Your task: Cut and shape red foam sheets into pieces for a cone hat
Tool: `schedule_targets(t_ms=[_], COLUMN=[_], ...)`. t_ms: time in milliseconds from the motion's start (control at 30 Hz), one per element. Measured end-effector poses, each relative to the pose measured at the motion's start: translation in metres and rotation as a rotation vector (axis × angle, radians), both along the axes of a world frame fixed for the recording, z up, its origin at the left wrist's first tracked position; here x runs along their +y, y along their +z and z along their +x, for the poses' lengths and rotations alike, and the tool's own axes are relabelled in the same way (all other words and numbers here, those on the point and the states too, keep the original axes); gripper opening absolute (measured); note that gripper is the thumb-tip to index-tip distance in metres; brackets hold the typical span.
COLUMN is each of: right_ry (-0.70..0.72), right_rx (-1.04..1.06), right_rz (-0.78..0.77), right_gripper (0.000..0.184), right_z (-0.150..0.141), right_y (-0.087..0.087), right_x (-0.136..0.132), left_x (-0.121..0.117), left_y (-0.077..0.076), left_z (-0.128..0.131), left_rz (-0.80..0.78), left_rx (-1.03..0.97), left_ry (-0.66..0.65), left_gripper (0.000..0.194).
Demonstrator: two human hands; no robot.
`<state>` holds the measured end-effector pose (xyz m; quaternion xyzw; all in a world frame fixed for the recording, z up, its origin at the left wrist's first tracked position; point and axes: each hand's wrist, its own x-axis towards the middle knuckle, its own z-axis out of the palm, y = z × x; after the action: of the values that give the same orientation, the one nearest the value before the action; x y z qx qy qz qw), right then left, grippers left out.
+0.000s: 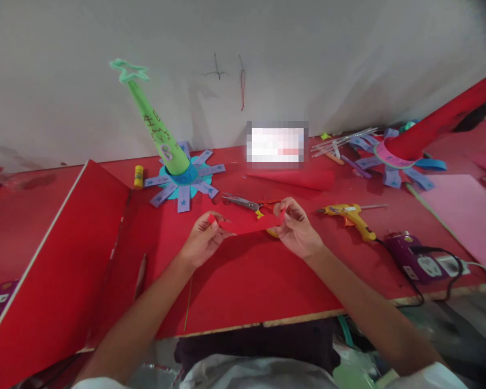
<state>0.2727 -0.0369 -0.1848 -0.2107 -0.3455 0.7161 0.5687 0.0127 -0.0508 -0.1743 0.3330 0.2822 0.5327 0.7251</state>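
Your forearms (362, 294): near side of red strip (247, 225). Left hand (204, 239) pinches its left end; right hand (302, 233), its right. Scissors (243, 202) beyond strip; glue gun (355, 214) right of strip.

Dressed in a white top (243, 374), bare-armed down to the fingers (294, 206).
Cut with plain white sleeves (99, 383), leaving both forearms (146, 313) uncovered; softly creased and greyish across the front, with the rest out of view.
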Motion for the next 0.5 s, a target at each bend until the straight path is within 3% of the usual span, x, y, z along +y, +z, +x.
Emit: schedule_targets(t_ms=[200,500], right_ry=[-0.057,-0.11], right_rx=[-0.021,0.009], right_rz=[-0.076,-0.163], right_gripper=[0.031,0.037], right_z=[-0.007,-0.004], right_y=[0.001,-0.006], right_x=[-0.002,0.001], left_x=[-0.007,-0.01], left_y=[-0.008,-0.013], left_z=[0.014,0.017], left_rz=[-0.045,-0.059], left_rx=[-0.022,-0.003], left_ry=[-0.033,-0.078], left_gripper=[0.044,0.034])
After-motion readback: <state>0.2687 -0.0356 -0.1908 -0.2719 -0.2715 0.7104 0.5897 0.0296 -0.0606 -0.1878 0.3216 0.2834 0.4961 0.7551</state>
